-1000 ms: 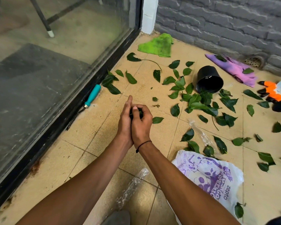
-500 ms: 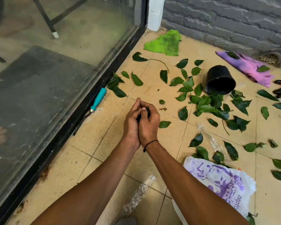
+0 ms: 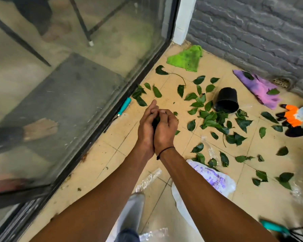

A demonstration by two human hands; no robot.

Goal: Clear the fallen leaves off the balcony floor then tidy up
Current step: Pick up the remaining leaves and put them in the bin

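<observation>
Left hand (image 3: 146,130) and right hand (image 3: 165,130) press together, their joint grip cupping gathered leaves (image 3: 157,119) so none spill, while most fallen leaves (image 3: 212,117) lie right of it near the bag (image 3: 217,180).

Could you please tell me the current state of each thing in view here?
left hand: cupped against the right, holding leaves
right hand: curled round the same leaves
black pot: tipped on its side
fallen leaves: mostly scattered on the floor
green cloth: crumpled
white bag: lying flat
</observation>
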